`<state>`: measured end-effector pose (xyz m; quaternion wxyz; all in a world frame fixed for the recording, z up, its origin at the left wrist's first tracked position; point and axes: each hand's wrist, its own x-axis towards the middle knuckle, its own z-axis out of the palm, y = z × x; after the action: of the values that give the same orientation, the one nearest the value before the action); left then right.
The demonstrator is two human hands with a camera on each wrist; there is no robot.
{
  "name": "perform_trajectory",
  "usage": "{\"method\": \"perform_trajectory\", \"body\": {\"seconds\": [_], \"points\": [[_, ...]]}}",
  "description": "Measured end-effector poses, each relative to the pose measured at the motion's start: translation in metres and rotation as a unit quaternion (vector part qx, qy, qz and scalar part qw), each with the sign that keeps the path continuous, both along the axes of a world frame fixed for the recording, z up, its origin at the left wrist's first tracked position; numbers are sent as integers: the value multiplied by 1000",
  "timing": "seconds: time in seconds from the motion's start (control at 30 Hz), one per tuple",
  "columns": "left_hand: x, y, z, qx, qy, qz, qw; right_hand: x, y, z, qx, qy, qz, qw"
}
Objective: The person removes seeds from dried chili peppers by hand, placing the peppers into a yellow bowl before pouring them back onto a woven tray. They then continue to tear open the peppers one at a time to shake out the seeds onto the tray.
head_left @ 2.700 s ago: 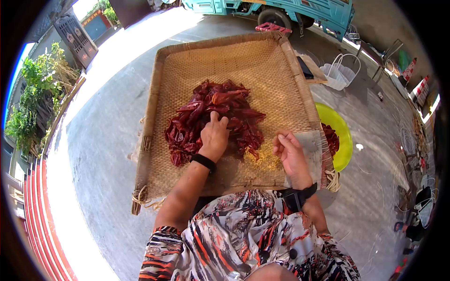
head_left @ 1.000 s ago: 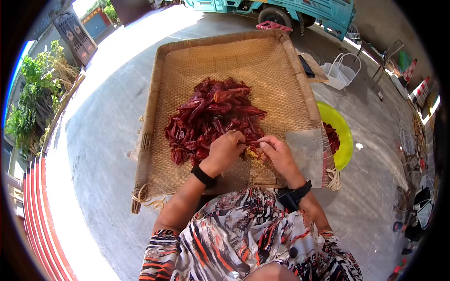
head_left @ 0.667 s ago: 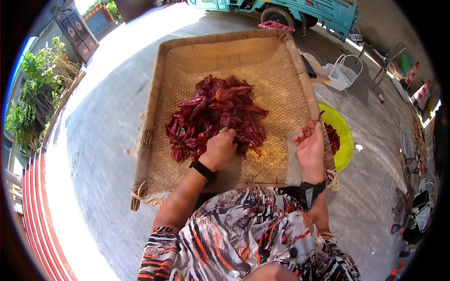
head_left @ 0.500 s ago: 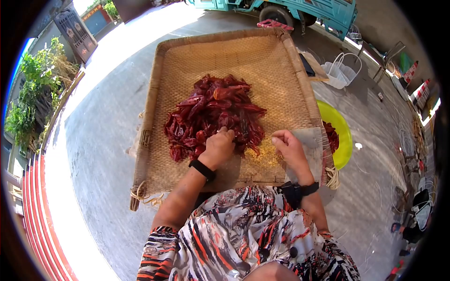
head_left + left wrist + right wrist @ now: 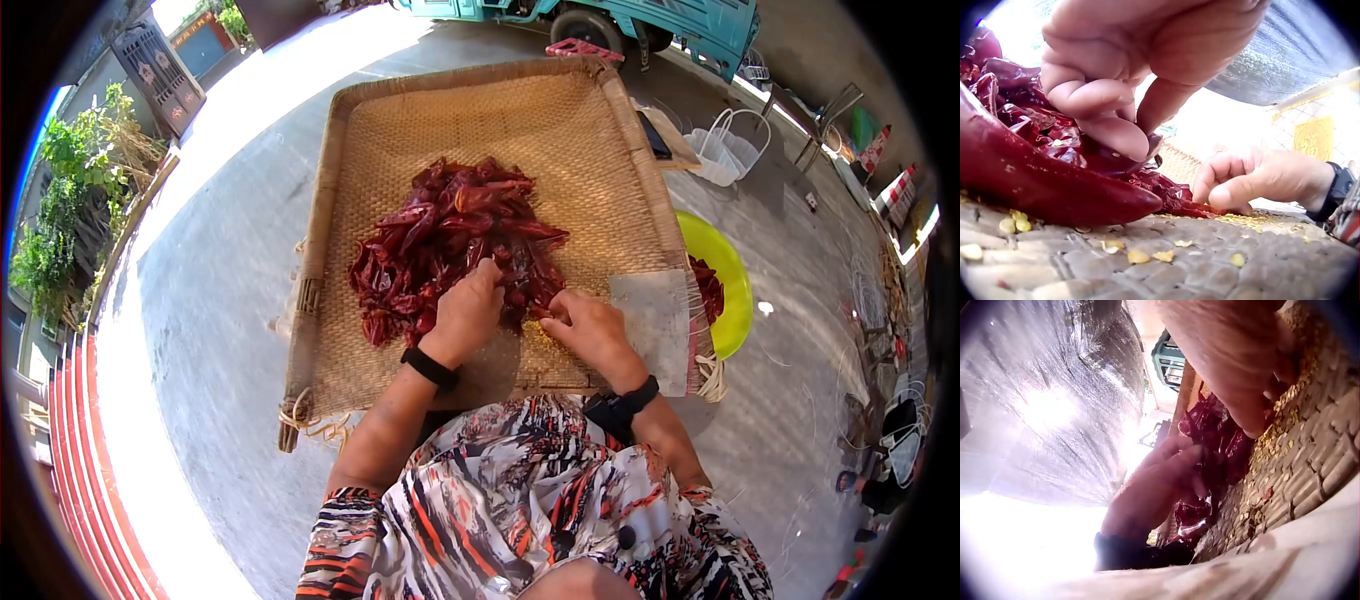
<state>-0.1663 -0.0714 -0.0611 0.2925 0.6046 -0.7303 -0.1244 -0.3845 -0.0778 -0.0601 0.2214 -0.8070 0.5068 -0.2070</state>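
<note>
A heap of dried red chili peppers [image 5: 450,220] lies on a woven tray [image 5: 600,180]. At the heap's near side, my left hand [image 5: 465,315] pinches a dark red chili [image 5: 1107,159] between thumb and fingers, seen close up in the left wrist view. A large smooth chili [image 5: 1054,175] lies in front of it. My right hand [image 5: 595,330] is at the heap's lower right edge, over scattered yellow seeds [image 5: 540,342]. In the left wrist view its thumb and curled fingers grip the end of a wrinkled chili [image 5: 1200,209]. The right wrist view hides those fingertips.
A yellow-green bowl [image 5: 735,285] with red chilies stands beyond the tray's right edge. A grey patch [image 5: 650,330] covers the tray's near right part. A phone [image 5: 655,138] and a white basket [image 5: 725,150] are at the right; a turquoise vehicle [image 5: 690,30] is behind.
My right hand was out by the bowl with a chili at its fingertips, then came back left, without that chili, to the heap. My left hand stayed at the heap's near side.
</note>
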Motion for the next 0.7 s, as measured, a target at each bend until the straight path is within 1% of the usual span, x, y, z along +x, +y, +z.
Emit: {"method": "perform_trajectory", "body": {"seconds": [0.07,0.17,0.27,0.37,0.4,0.43,0.5,0.53,0.6,0.7], "points": [[1,0,-2,-2,30,-3,1000,2,1,1,-1,31,8,999],[3,-2,-1,-12,52,2,999,1,-1,-5,-22,-10,7,1000],[9,-2,1,-6,36,3,999,0,0,1,69,-93,-59,992],[10,3,4,12,2,5,1000,-14,-10,-10,73,-248,-86,962],[10,5,4,18,-10,7,1000,-22,-17,-16,119,-315,-104,936],[10,6,3,31,-31,12,999,-30,-20,-12,134,-400,-114,900],[10,7,2,57,-72,21,996,-45,-22,-1,158,-558,-131,804],[11,7,0,58,-79,11,995,-50,-22,3,166,-632,-139,744],[14,6,-6,59,-92,-9,994,-56,-22,8,177,-763,-152,602],[14,6,-2,59,-101,-15,993,-55,-19,-4,222,-733,-137,628]]}}
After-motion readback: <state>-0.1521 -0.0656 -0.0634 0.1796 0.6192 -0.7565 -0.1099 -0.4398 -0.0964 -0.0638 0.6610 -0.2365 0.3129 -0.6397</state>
